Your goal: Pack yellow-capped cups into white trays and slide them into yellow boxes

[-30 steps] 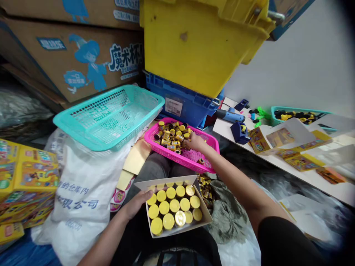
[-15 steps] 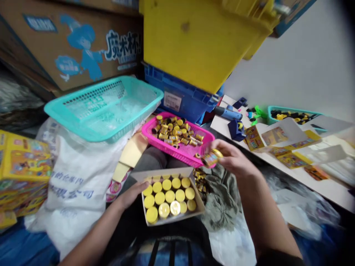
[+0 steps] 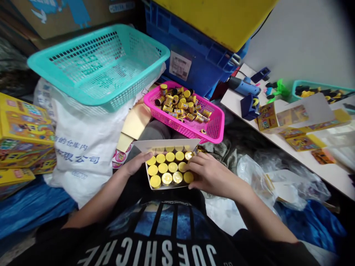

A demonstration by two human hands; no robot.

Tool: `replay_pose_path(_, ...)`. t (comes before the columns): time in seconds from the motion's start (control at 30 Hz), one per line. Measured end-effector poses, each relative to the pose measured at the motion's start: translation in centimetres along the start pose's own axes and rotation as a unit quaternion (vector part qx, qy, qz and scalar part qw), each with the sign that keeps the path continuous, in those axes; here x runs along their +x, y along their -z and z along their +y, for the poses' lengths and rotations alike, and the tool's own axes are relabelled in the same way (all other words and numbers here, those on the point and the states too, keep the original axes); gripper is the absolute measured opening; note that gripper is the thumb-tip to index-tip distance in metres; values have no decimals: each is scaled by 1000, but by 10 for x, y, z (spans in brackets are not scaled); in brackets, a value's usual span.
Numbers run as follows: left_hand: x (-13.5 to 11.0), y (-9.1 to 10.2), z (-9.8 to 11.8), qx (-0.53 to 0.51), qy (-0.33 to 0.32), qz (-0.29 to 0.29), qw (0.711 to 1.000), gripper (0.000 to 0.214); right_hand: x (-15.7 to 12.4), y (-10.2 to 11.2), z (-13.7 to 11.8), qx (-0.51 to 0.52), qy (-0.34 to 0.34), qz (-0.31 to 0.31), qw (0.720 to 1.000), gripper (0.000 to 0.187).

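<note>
Yellow printed boxes (image 3: pixel 24 125) stack at the far left beside a blue plastic sheet (image 3: pixel 30 207), out of the way of the work. Next comes a white woven sack (image 3: pixel 83 155) with blue lettering, and a teal plastic basket (image 3: pixel 91 96) rests on top of it.

At the centre, a shallow card tray (image 3: pixel 166 146) sits low against a black T-shirt (image 3: pixel 163 240), apparently on the person's lap, which keeps it within easy reach of both hands. Its yellow-capped canisters (image 3: pixel 166 168) stand upright in tight rows, packed closely enough to brace one another. The left hand (image 3: pixel 135 163) lies against the tray's left edge, seemingly steadying it, though a firm grip cannot be confirmed. The right hand (image 3: pixel 208 176) comes in from the other side, with its fingers over the caps at the tray's right end. The hands are apart, with the tray between them.

Just beyond the tray, a pink plastic basket (image 3: pixel 194 135) sits angled toward the person, keeping its heap of loose small canisters (image 3: pixel 177 105) close by. Behind it, a blue crate (image 3: pixel 191 55) stands under a yellow crate (image 3: pixel 216 18). Further right, a clear plastic bag (image 3: pixel 249 170) lies low down, while the table (image 3: pixel 327 177) carries a blue tool (image 3: pixel 242 87), flat printed cards (image 3: pixel 302 142) and a small teal tray (image 3: pixel 318 87) of yellow and black parts.
</note>
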State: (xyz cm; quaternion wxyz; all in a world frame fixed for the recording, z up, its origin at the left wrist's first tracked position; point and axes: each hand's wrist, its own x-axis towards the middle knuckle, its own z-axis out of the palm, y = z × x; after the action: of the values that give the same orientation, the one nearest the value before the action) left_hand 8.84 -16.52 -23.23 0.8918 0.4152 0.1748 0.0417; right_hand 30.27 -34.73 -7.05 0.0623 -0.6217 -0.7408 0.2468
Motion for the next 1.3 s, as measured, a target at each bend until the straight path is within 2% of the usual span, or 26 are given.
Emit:
replay_pose_path(0.07, 0, 0, 1, -4, 3, 1, 1000, 77, -3, 10, 6, 40, 20, 36, 998, 42)
replay_pose_path(0.13, -1, -1, 3, -7, 9, 1, 1000, 76, -5, 27, 22, 96, 23, 120, 988, 28)
replay_pose_path(0.2, -1, -2, 5, -6, 16, -1, 1000, 76, 4, 45, 50, 127, -30, 237, 963, 31)
replay_pose_path(0.23, -1, -3, 6, -6, 18, -1, 1000, 76, 15, 53, 66, 127, -74, 278, 949, 34)
replay_pose_path(0.27, -2, -4, 7, -7, 19, -1, 1000, 75, 29, 60, 84, 113, -125, 291, 942, 35)
replay_pose_path(0.33, -2, -6, 8, -10, 13, -2, 1000, 74, 68, 67, 116, 67, -209, 246, 944, 26)
replay_pose_path(0.4, -3, -7, 10, -7, 6, 0, 1000, 72, 109, 67, 140, 25, -239, 187, 952, 7)
replay_pose_path(0.43, -3, -8, 10, -3, 5, 2, 1000, 71, 127, 65, 149, 13, -240, 180, 954, 7)
replay_pose_path(0.5, -4, -10, 11, 5, 4, 9, 1000, 69, 153, 59, 159, 7, -228, 197, 954, 25)
replay_pose_path(0.6, -4, -11, 12, 6, 4, 10, 1000, 68, 166, 53, 165, 19, -213, 214, 953, 35)
replay_pose_path(0.7, -4, -10, 10, 7, -1, 6, 1000, 65, 155, 58, 167, 48, -202, 218, 954, 31)
replay_pose_path(0.77, -3, -7, 9, 9, -2, 6, 1000, 65, 135, 64, 164, 70, -202, 216, 953, 27)
replay_pose_path(0.87, -2, -4, 6, 0, 7, 9, 1000, 67, 82, 67, 144, 177, -181, 226, 941, 31)
replay_pose_path(0.93, -2, -3, 5, -3, 14, 16, 1000, 70, 36, 65, 119, 295, -143, 242, 913, 40)
replay_pose_path(1.0, -1, -3, 4, 10, 13, 32, 999, 72, -6, 61, 88, 366, -109, 237, 893, 42)
replay_pose_path(1.07, -1, -3, 4, 16, 10, 46, 999, 74, -36, 55, 58, 348, -89, 202, 911, 37)
replay_pose_path(1.13, -1, -5, 5, 14, 18, 42, 999, 75, -50, 45, 35, 286, -68, 168, 941, 33)
replay_pose_path(1.2, -1, -8, 7, 11, 24, 35, 999, 74, -52, 32, 22, 216, -44, 141, 965, 32)
replay_pose_path(1.3, -2, -12, 10, 16, 14, 35, 999, 71, -42, 15, 16, 145, -21, 95, 985, 30)
